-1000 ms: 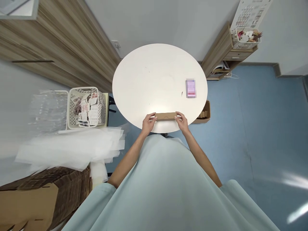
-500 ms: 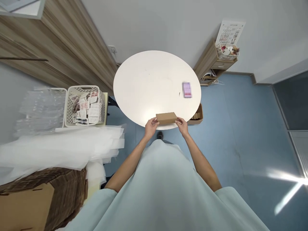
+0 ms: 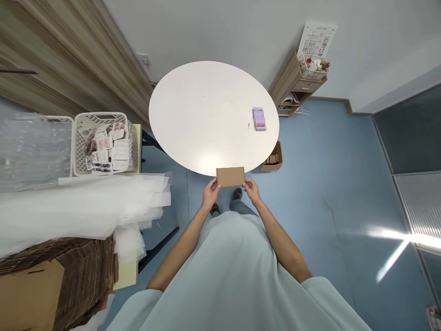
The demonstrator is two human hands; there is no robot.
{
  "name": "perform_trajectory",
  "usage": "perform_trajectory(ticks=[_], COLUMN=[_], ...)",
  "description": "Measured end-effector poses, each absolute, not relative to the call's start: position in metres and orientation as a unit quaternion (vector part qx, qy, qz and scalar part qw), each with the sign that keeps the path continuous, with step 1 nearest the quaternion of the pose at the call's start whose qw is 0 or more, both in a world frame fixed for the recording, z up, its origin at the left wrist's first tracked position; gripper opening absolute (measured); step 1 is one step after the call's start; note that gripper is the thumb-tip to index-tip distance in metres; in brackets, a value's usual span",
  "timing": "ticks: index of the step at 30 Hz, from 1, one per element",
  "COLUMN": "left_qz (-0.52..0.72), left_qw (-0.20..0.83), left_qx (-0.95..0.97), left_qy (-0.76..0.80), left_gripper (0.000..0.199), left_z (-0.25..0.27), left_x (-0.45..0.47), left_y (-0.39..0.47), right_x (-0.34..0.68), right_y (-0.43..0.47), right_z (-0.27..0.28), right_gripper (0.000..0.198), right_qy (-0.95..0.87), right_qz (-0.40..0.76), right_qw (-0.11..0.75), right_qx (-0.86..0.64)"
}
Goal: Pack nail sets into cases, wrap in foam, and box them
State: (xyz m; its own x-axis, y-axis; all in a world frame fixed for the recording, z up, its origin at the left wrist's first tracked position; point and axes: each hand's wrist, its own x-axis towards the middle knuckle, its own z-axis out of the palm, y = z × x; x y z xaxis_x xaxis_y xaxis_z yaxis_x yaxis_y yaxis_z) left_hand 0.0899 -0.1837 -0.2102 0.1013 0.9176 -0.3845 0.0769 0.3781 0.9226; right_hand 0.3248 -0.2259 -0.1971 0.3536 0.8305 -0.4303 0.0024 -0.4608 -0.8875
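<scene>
A small brown cardboard box (image 3: 230, 177), closed and flat-sided, is held between my two hands at the near edge of the white oval table (image 3: 203, 119). My left hand (image 3: 210, 193) grips its left end, thumb in front. On its right end, my right hand (image 3: 252, 190) pinches the lower corner. The box's broad face is turned up toward me. A purple item (image 3: 259, 119), blurred out, lies on the right part of the tabletop, with a tiny dark object (image 3: 248, 125) beside it.
Below the table's right side stands an open carton (image 3: 271, 168) holding small brown boxes. To my left are a white basket (image 3: 130, 145) of packets, white sheets (image 3: 86, 207) and stacked flat cardboard (image 3: 31, 294). A wooden cabinet (image 3: 283, 76) stands against the wall.
The box has come toward me, to the table's near edge, and tilted so its broad face shows. Both hands keep hold of it. My view has shifted, and both feet now show.
</scene>
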Motion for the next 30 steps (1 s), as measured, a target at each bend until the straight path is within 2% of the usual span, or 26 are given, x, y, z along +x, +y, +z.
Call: perform_trajectory(ticks=[8,13,20,24,30], left_qz=[0.314,0.252,0.191,0.172,0.151], left_qw=[0.65,0.66,0.691,0.684,0.614], left_qx=[0.451,0.491,0.499,0.51,0.556], left_qy=[0.525,0.51,0.486,0.492,0.539], left_gripper=[0.073,0.07,0.072,0.064,0.051], left_z=[-0.194,-0.192,-0.2,-0.2,-0.2], left_x=[0.141,0.226,0.369,0.429,0.477], left_y=[-0.182,-0.175,-0.177,-0.173,-0.145], right_x=[0.393,0.475,0.61,0.668,0.716], right_y=[-0.263,-0.287,-0.319,-0.324,-0.294], right_z=[-0.177,-0.17,-0.157,-0.159,-0.178], right_gripper=[0.059,0.061,0.062,0.062,0.07], right_qy=[-0.222,-0.187,-0.185,-0.183,-0.172], right_qz=[0.529,0.519,0.503,0.507,0.503], right_qw=[0.467,0.484,0.464,0.461,0.479], right_qx=[-0.673,-0.679,-0.705,-0.705,-0.699])
